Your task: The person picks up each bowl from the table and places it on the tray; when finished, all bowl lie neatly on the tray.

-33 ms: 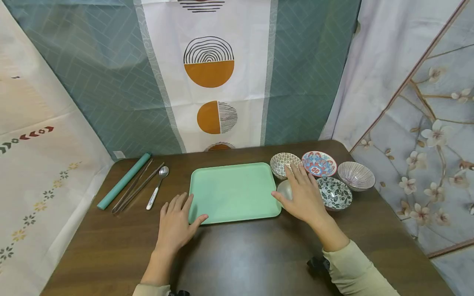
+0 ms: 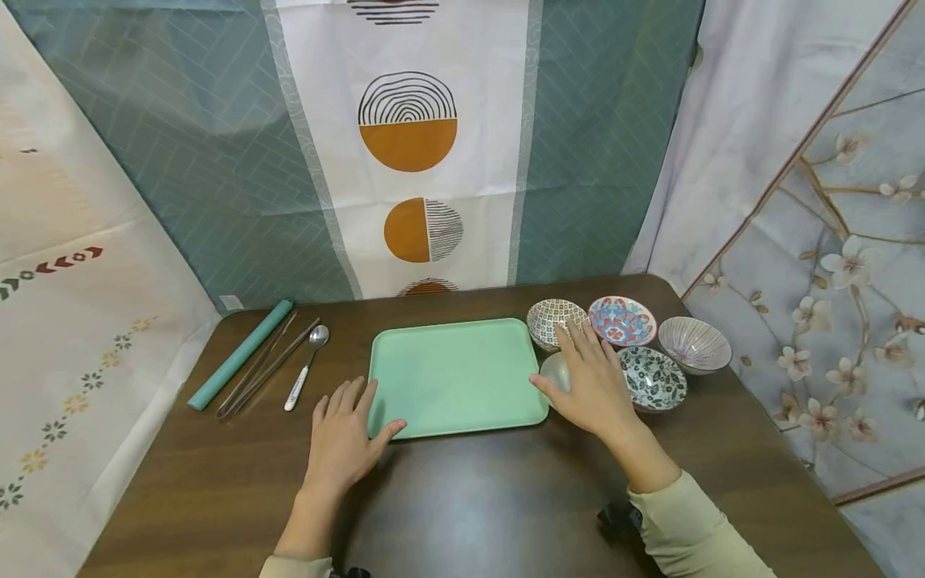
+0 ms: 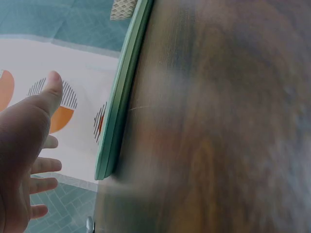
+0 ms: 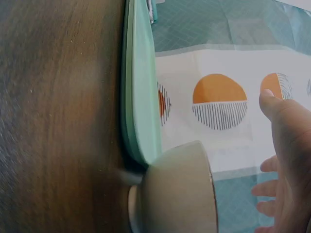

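A light green rectangular tray (image 2: 458, 377) lies flat on the dark wooden table. My left hand (image 2: 343, 441), fingers spread and holding nothing, is at the tray's front left corner. In the left wrist view the thumb (image 3: 54, 85) points up, with the tray's edge (image 3: 119, 97) beside it. My right hand (image 2: 592, 381) is over the tray's right side, fingers extended, partly hiding a plain pale bowl (image 2: 555, 371). The right wrist view shows this pale bowl (image 4: 177, 194) standing close to the tray's corner, with the hand (image 4: 291, 160) apart from its rim.
Around the right hand stand a brown-patterned bowl (image 2: 551, 315), a red-and-blue bowl (image 2: 623, 321), a striped bowl (image 2: 695, 345) and a black-and-white leaf-patterned bowl (image 2: 653, 379). To the left lie a spoon (image 2: 307, 369), metal tongs (image 2: 263, 376) and a teal cylinder (image 2: 242, 353). Cloth hangs behind the table.
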The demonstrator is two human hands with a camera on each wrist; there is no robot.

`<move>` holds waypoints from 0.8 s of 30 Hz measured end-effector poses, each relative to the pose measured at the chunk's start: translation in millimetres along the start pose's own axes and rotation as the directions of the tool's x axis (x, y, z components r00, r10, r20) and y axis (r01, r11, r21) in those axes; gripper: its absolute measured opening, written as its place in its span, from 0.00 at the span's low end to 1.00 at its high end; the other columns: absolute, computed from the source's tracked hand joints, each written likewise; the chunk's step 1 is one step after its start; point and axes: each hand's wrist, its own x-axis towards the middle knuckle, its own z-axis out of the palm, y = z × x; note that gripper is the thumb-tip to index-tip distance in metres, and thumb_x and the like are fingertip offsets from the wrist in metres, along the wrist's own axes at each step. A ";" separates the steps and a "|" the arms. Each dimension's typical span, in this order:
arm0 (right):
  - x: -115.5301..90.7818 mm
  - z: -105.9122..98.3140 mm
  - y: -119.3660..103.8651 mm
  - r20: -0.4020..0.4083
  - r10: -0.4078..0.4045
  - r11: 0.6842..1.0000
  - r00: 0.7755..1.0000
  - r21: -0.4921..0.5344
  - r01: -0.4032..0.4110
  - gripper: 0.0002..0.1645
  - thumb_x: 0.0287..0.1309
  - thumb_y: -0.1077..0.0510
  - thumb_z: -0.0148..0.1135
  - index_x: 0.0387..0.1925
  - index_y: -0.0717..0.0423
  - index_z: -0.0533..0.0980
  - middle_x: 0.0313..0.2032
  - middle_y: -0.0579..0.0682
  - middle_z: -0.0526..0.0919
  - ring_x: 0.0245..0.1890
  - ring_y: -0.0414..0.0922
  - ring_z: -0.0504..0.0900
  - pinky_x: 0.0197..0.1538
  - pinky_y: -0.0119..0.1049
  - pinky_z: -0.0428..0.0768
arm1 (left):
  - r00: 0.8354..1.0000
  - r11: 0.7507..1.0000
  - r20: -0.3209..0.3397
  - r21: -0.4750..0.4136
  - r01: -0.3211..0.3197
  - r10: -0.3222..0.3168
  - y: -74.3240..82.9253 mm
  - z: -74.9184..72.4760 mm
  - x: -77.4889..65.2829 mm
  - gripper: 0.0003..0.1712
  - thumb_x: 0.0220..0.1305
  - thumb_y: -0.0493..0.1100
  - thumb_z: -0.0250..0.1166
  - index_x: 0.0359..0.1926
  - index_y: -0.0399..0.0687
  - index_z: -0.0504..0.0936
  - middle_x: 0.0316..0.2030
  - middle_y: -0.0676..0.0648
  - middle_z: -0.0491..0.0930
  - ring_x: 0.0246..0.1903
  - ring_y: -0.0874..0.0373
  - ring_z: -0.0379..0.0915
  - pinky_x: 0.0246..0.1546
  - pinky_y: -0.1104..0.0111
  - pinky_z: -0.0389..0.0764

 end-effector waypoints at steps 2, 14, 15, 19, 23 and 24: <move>-1.2 1.7 1.6 -0.003 0.004 1.000 1.000 0.005 -0.004 0.54 0.61 0.28 0.60 0.75 0.59 0.61 0.74 0.64 0.61 0.75 0.63 0.53 0.69 0.68 0.55 | 1.000 1.000 0.004 -0.002 -0.003 0.003 0.2 2.0 0.2 0.48 0.60 0.69 0.67 0.70 0.40 0.72 0.66 0.34 0.70 0.67 0.35 0.62 0.65 0.36 0.58; -7.3 8.7 16.5 0.017 0.059 0.998 0.998 0.014 -0.059 0.53 0.63 0.29 0.59 0.77 0.57 0.59 0.74 0.63 0.60 0.76 0.63 0.52 0.71 0.68 0.52 | 0.999 1.000 0.039 -0.003 0.004 -0.004 0.6 7.2 5.8 0.50 0.60 0.71 0.66 0.72 0.43 0.70 0.69 0.36 0.67 0.70 0.36 0.58 0.68 0.37 0.55; -7.5 9.2 17.5 0.018 0.060 0.998 0.998 0.013 -0.060 0.53 0.63 0.29 0.59 0.77 0.57 0.59 0.74 0.63 0.60 0.76 0.63 0.52 0.71 0.68 0.52 | 0.999 1.000 0.037 -0.003 0.002 -0.002 0.5 7.3 5.6 0.50 0.60 0.71 0.66 0.72 0.43 0.70 0.69 0.36 0.67 0.70 0.36 0.58 0.67 0.36 0.55; -9.3 10.9 20.1 0.022 0.063 0.998 0.998 0.010 -0.063 0.53 0.64 0.29 0.59 0.76 0.58 0.59 0.74 0.64 0.60 0.75 0.64 0.53 0.70 0.69 0.52 | 1.000 1.000 0.028 0.007 -0.002 0.002 -1.3 7.9 3.9 0.49 0.60 0.71 0.66 0.71 0.43 0.71 0.70 0.36 0.67 0.70 0.36 0.59 0.67 0.36 0.56; -12.2 13.1 22.8 0.014 0.069 0.998 0.998 0.011 -0.069 0.53 0.64 0.29 0.59 0.76 0.58 0.59 0.73 0.65 0.62 0.75 0.64 0.53 0.71 0.68 0.52 | 0.999 1.000 0.033 0.018 0.003 -0.004 -3.5 6.5 1.6 0.50 0.60 0.71 0.66 0.71 0.42 0.71 0.70 0.36 0.66 0.70 0.36 0.57 0.67 0.36 0.55; -13.0 13.5 23.3 0.012 0.069 0.998 0.998 0.012 -0.069 0.53 0.64 0.29 0.59 0.76 0.59 0.59 0.73 0.65 0.62 0.75 0.65 0.53 0.71 0.68 0.52 | 0.999 1.000 0.037 0.018 0.005 -0.006 -3.9 5.9 0.9 0.50 0.60 0.71 0.66 0.71 0.42 0.71 0.70 0.35 0.66 0.71 0.36 0.57 0.67 0.36 0.56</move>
